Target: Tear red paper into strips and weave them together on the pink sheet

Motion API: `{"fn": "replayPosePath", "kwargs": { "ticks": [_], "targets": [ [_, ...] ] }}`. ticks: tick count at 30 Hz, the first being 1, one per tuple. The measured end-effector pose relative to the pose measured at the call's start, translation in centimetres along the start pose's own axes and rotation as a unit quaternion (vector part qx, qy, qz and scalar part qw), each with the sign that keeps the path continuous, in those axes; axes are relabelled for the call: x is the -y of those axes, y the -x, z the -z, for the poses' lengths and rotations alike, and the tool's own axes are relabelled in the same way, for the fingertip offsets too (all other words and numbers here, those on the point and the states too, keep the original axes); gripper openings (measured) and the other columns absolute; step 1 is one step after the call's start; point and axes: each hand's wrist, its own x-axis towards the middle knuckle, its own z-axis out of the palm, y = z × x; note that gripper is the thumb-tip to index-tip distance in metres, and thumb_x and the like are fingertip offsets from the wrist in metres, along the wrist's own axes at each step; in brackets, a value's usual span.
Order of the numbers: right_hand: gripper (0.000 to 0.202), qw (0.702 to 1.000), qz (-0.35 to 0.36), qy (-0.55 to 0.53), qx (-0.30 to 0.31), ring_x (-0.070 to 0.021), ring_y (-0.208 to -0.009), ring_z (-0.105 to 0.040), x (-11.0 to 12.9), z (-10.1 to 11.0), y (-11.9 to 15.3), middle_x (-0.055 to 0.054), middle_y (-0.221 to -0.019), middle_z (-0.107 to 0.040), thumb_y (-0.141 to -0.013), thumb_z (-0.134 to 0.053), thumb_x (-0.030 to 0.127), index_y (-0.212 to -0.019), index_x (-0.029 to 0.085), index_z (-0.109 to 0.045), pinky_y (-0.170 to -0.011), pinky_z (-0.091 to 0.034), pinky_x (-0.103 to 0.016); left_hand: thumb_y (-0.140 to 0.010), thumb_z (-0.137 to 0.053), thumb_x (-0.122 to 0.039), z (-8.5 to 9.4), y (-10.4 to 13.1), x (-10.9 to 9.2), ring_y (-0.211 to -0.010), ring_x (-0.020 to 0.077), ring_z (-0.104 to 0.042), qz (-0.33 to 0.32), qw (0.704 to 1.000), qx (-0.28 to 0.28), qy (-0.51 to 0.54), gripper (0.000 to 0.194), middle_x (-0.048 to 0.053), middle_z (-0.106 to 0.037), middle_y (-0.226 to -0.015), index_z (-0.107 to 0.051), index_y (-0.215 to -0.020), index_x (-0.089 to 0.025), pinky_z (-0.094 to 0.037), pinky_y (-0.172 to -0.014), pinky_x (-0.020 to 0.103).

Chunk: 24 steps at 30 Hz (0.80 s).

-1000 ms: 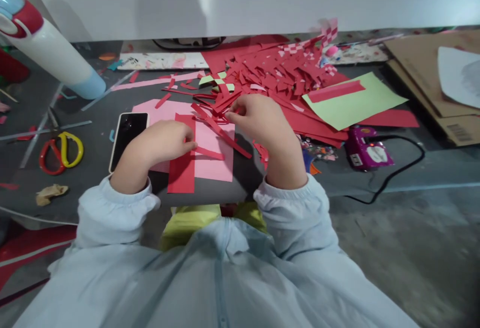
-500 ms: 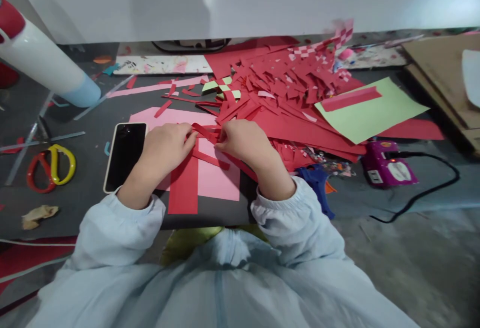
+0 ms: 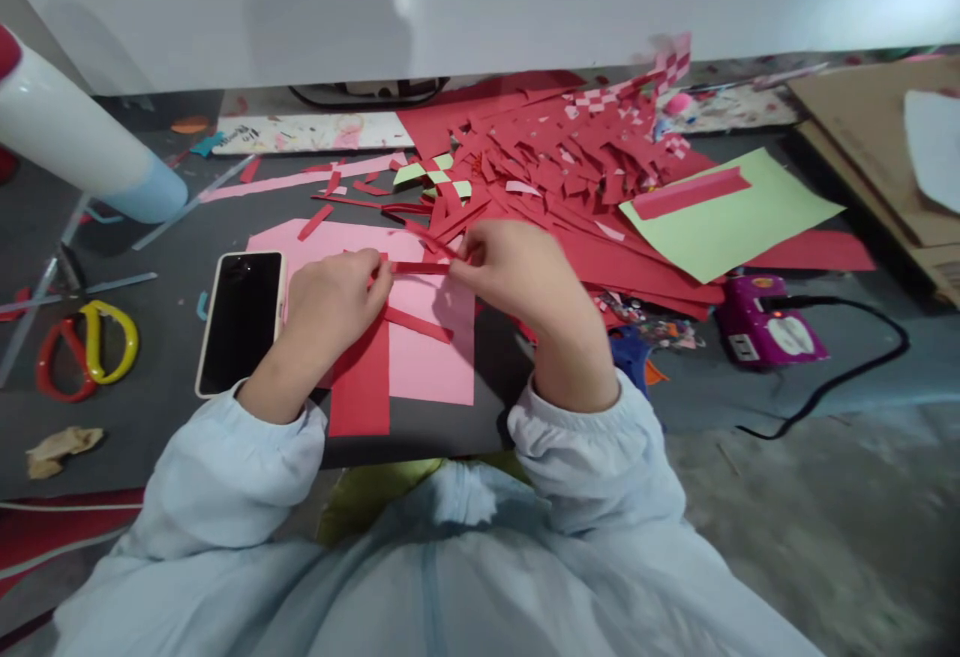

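Note:
My left hand (image 3: 330, 302) and my right hand (image 3: 517, 272) pinch the two ends of a narrow red paper strip (image 3: 420, 267), held level just above a pink paper sheet (image 3: 431, 362). A wider red strip (image 3: 361, 387) lies lengthwise on the pink sheet under my left hand, and another thin red strip (image 3: 418, 325) lies slanted across it. Behind my right hand spreads a big heap of red paper strips (image 3: 555, 162). A black phone (image 3: 241, 320) lies face up just left of my left hand.
Red and yellow scissors (image 3: 86, 349) lie at the left, a crumpled scrap (image 3: 54, 449) nearer me. A white and blue cylinder (image 3: 82, 152) juts in from the left. A light green sheet (image 3: 739, 217), a purple glue gun (image 3: 765, 329) with black cord, and cardboard (image 3: 877, 147) sit right.
My right hand drew back from the red heap toward my left hand. Both hands then took hold of one thin red strip and lifted it level over the pink sheet.

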Motion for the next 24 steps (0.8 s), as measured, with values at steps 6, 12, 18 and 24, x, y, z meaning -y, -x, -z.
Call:
{"fn": "replayPosePath", "kwargs": {
  "ticks": [6, 12, 18, 24],
  "targets": [
    [0.023, 0.972, -0.154, 0.014, -0.175, -0.0342, -0.091, -0.064, -4.0, 0.6, -0.1, -0.019, -0.092, -0.069, -0.088, -0.049, 0.029, -0.099, 0.016, -0.065, -0.080, -0.046, -0.046, -0.098, -0.038, -0.041, 0.2, 0.0, 0.0, -0.079, 0.0259, -0.070, -0.007, 1.000, 0.010, 0.009, 0.040, 0.010, -0.076, -0.083, -0.072, -0.092, -0.019, -0.031, -0.057, 0.034],
    [0.036, 0.956, -0.194, 0.023, -0.217, -0.0356, -0.093, -0.065, -6.9, -1.2, -1.4, -0.023, -0.098, -0.068, -0.087, -0.055, 0.033, -0.118, 0.014, -0.058, -0.080, -0.047, -0.049, -0.098, -0.037, -0.040, 0.3, 0.0, 0.0, -0.078, 0.0248, -0.068, -0.012, 1.000, 0.012, 0.014, 0.039, 0.010, -0.075, -0.083, -0.070, -0.089, -0.019, -0.032, -0.057, 0.034],
    [0.032, 0.973, -0.154, 0.007, -0.170, -0.0334, -0.100, -0.064, -5.7, -0.6, -1.7, -0.020, -0.107, -0.070, -0.087, -0.055, 0.029, -0.116, 0.016, -0.061, -0.084, -0.046, -0.044, -0.097, -0.040, -0.033, -0.1, -0.1, 0.1, -0.089, 0.0271, -0.066, -0.029, 0.999, 0.001, 0.040, 0.033, 0.012, -0.073, -0.095, -0.069, -0.094, -0.017, -0.042, -0.066, 0.035],
    [0.017, 0.995, 0.027, -0.091, 0.012, -0.0192, -0.077, -0.063, -3.2, 0.2, -1.1, -0.003, -0.083, -0.073, -0.078, -0.069, 0.027, -0.094, 0.022, -0.074, -0.068, -0.042, -0.029, -0.092, -0.046, -0.021, -1.2, -0.4, 0.5, -0.108, 0.0316, -0.057, -0.140, 0.986, -0.043, 0.074, 0.026, 0.013, -0.068, -0.108, -0.068, -0.102, -0.015, -0.048, -0.093, 0.044]
  ]
}}
